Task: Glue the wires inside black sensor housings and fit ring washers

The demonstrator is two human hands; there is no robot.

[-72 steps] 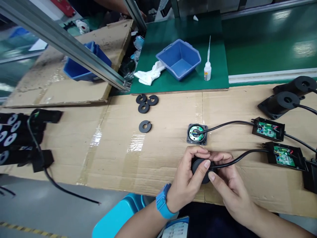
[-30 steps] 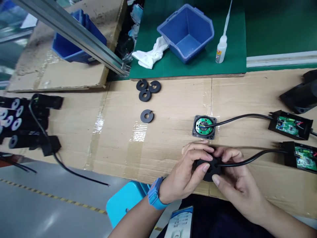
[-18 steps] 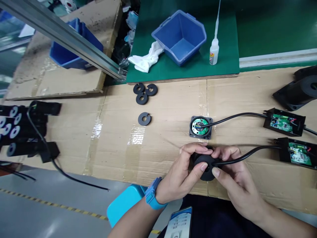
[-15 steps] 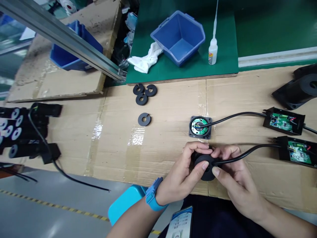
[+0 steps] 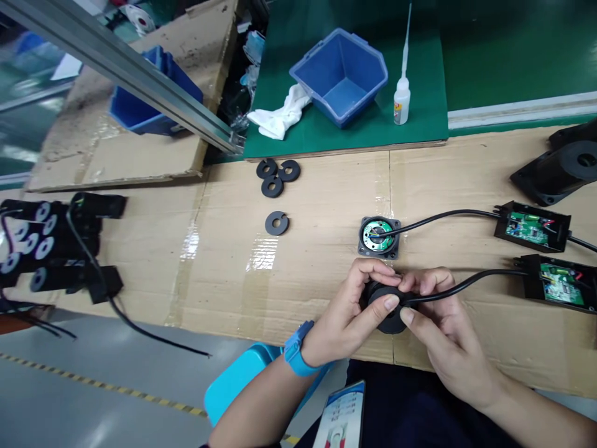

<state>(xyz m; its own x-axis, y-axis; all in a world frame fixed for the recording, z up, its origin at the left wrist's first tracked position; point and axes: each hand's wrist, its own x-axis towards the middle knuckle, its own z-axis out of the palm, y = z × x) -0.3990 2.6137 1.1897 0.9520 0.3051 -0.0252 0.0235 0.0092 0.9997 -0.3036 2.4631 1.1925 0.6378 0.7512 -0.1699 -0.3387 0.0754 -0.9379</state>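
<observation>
My left hand [image 5: 349, 316] and my right hand [image 5: 438, 330] both grip a round black part [image 5: 387, 311] at the near edge of the cardboard-covered bench. A black cable [image 5: 471, 283] runs from that part to an open black box with a green circuit board [image 5: 557, 283]. Just behind my hands lies a square black housing with a green round board [image 5: 379, 237], wired to a second circuit box [image 5: 532, 227]. A blue band [image 5: 296, 350] sits on my left wrist.
Black slotted rings lie loose [image 5: 277, 223] and in a group of three [image 5: 277, 176]. A blue bin [image 5: 340, 76], a white cloth [image 5: 280, 119] and a glue bottle [image 5: 401, 99] stand on a green mat. Black cylinders [image 5: 51, 246] pile at left; black housings [image 5: 562, 165] at right.
My hands stay on the round black part, with my fingers shifting around it and the cable. The view has shifted slightly; nothing else on the bench moved.
</observation>
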